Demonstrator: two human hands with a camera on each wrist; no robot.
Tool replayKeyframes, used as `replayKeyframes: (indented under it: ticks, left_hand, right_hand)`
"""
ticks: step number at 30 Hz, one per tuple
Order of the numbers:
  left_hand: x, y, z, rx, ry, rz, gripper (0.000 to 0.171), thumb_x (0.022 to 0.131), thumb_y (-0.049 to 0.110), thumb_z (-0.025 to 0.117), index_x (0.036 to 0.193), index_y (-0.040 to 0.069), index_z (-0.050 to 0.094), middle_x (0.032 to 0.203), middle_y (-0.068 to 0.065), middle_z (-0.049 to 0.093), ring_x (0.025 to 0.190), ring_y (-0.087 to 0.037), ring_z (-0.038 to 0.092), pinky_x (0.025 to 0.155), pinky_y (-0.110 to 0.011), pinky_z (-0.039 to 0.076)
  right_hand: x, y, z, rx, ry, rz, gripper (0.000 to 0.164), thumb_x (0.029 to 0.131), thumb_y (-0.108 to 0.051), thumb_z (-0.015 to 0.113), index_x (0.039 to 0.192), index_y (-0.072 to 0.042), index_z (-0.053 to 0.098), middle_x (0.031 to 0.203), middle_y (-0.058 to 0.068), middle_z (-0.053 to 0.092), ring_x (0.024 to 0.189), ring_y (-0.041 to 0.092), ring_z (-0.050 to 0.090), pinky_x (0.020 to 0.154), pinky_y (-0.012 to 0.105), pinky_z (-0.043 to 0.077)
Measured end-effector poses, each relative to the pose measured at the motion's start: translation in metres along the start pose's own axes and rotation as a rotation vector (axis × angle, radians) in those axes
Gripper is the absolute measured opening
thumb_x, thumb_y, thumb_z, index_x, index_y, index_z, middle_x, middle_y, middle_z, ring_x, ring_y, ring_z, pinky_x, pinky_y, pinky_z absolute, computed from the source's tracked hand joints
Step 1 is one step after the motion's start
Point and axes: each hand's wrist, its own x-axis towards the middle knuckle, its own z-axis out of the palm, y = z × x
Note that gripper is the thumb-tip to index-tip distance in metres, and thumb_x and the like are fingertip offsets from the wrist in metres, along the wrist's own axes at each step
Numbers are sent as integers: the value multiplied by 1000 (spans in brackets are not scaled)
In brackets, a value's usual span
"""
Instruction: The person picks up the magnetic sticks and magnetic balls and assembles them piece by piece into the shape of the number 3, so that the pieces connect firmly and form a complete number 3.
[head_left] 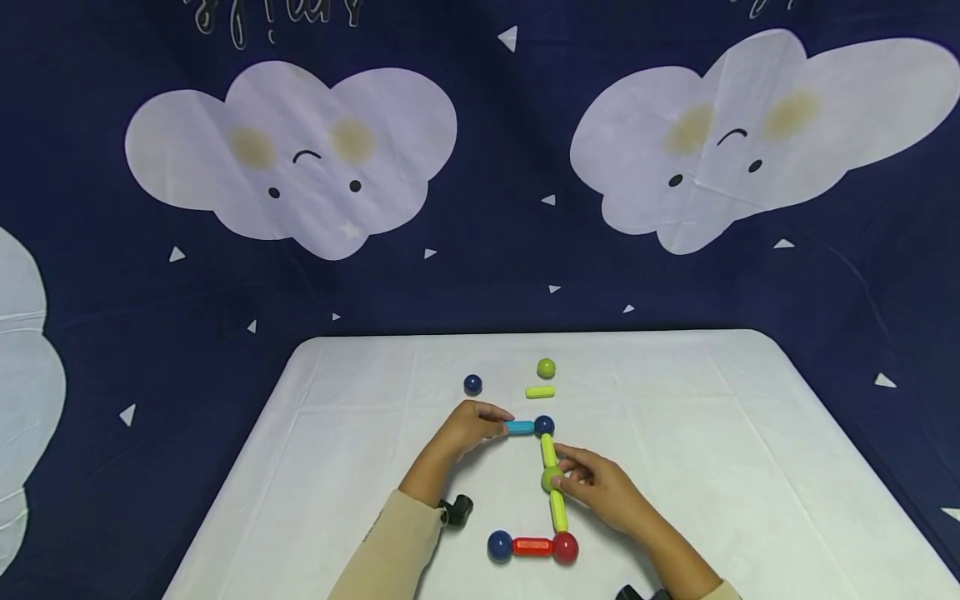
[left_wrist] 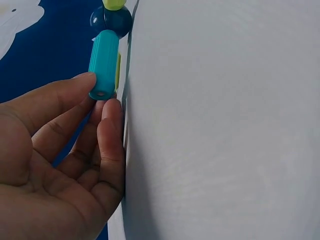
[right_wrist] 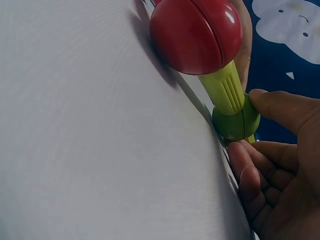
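My left hand (head_left: 472, 428) pinches the free end of a light blue rod (head_left: 521, 427) between thumb and fingers. That rod's other end meets a dark blue ball (head_left: 544, 426). From this ball a yellow-green rod (head_left: 549, 451) runs down to a green ball (head_left: 552, 478), which my right hand (head_left: 600, 487) grips with thumb and fingers. Below it, a second yellow-green rod (head_left: 558, 512) leads to a red ball (head_left: 566, 547). A red rod (head_left: 532, 547) joins the red ball to another dark blue ball (head_left: 500, 546) on its left. In the right wrist view the red ball (right_wrist: 195, 35) looms large.
Beyond the joined pieces, a loose dark blue ball (head_left: 472, 384), a green ball (head_left: 546, 368) and a short yellow-green rod (head_left: 540, 392) lie on the white table (head_left: 697, 400). A dark blue cloth (head_left: 510, 283) with printed clouds hangs behind the table's far edge.
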Motion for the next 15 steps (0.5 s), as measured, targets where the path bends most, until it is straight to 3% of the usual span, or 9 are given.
replayKeyframes:
  ticks: [15]
  left_hand:
    - [1,-2,0,-23,-2,21,23,86,7,77,109,8,78,97,-6,73,85,-13,62,77,-26,53]
  right_hand:
    - [-1,-3,-1,10,-3,-12,62,88,-36,77,141,-11,58,108,1,69,83,8,57,69,21,50]
